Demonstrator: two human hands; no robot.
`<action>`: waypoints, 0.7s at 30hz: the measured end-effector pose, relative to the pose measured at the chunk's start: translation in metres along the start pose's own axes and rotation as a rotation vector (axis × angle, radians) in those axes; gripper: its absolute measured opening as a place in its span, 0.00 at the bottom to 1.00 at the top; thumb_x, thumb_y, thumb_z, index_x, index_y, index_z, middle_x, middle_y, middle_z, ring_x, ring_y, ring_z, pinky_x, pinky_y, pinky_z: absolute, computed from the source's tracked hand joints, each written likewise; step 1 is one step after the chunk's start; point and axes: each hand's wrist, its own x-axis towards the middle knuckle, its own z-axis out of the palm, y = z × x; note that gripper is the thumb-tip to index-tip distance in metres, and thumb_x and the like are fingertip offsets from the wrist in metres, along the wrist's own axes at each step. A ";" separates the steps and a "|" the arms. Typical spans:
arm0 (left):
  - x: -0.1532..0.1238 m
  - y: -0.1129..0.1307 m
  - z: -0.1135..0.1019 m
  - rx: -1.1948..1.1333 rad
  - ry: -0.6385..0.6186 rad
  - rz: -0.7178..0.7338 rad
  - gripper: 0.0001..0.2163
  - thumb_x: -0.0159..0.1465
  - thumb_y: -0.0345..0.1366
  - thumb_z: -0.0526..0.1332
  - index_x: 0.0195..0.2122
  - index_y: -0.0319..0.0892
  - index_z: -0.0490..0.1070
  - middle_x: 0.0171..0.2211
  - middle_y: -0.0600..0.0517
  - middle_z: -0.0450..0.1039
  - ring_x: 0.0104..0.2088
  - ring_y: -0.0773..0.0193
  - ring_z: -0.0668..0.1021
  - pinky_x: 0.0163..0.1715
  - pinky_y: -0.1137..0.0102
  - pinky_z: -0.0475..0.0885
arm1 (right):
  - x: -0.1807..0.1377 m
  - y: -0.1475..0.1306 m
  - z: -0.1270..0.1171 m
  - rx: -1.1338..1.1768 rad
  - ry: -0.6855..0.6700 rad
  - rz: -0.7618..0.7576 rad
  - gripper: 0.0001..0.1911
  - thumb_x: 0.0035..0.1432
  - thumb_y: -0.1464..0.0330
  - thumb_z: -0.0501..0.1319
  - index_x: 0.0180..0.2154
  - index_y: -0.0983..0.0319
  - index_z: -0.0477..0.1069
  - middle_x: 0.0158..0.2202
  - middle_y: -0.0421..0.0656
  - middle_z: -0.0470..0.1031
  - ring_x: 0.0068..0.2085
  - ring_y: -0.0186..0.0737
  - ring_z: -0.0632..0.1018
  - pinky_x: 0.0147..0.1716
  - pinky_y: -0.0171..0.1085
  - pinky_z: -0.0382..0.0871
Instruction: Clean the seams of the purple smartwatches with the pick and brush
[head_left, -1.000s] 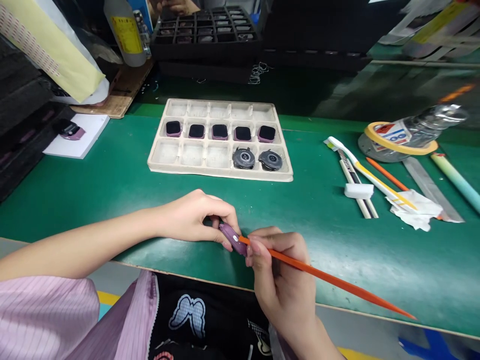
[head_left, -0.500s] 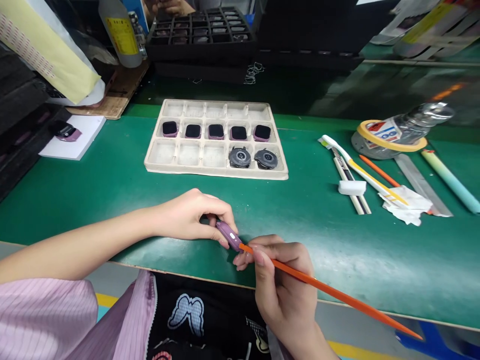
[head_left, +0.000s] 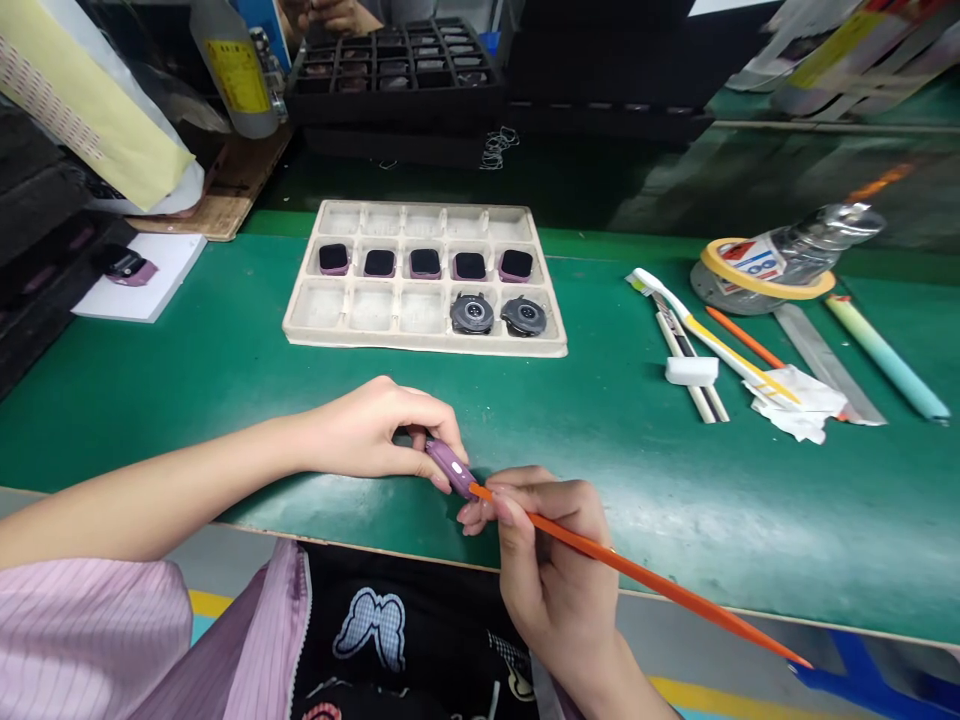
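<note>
Head view, looking forward and down over a green work mat (head_left: 675,480). Left hand (head_left: 379,435): thumb and fingers pressed together, pinching a slim purple watch body (head_left: 448,468) at the mat's near edge, a small white oval facing up. Right hand (head_left: 555,560): pen-style pinch on an orange pointed plastic stick (head_left: 637,570), with the fingers close to the working end. That end at the lower end of the watch body, apparently touching it; exact contact too small to tell. Right-hand fingertips just beside the watch body, the two hands nearly meeting. Short hold on the stick, with the watch body braced opposite: a sound arrangement for small, controlled pressure.

Beyond the hands, a pulp tray (head_left: 424,343) with five dark-topped square watch modules (head_left: 424,263) in the middle row and two round grey watch parts (head_left: 472,313) in the near row. To the right, a toothbrush (head_left: 712,340), white block (head_left: 691,371), steel ruler (head_left: 825,365) and masking tape roll (head_left: 765,285). At far left, a purple watch (head_left: 127,268) on white paper (head_left: 169,280).
</note>
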 end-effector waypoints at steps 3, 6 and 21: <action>0.001 -0.001 -0.001 0.008 0.007 0.008 0.05 0.62 0.32 0.70 0.38 0.38 0.78 0.35 0.51 0.81 0.34 0.68 0.80 0.36 0.77 0.74 | 0.001 0.000 0.000 0.003 -0.002 0.002 0.06 0.70 0.75 0.53 0.41 0.57 0.62 0.31 0.40 0.75 0.33 0.35 0.78 0.29 0.34 0.78; 0.001 -0.001 -0.001 0.003 0.003 -0.005 0.04 0.62 0.32 0.70 0.38 0.39 0.78 0.35 0.51 0.81 0.34 0.68 0.81 0.36 0.77 0.74 | 0.002 0.000 0.000 0.011 0.002 0.015 0.06 0.70 0.75 0.53 0.40 0.57 0.61 0.31 0.40 0.74 0.33 0.34 0.78 0.28 0.33 0.78; 0.002 0.000 0.001 0.111 -0.012 -0.011 0.06 0.67 0.34 0.65 0.43 0.42 0.78 0.38 0.51 0.81 0.40 0.64 0.80 0.42 0.73 0.70 | -0.003 0.004 -0.002 -0.085 0.002 -0.050 0.08 0.67 0.77 0.55 0.42 0.57 0.63 0.33 0.41 0.76 0.37 0.37 0.80 0.33 0.36 0.79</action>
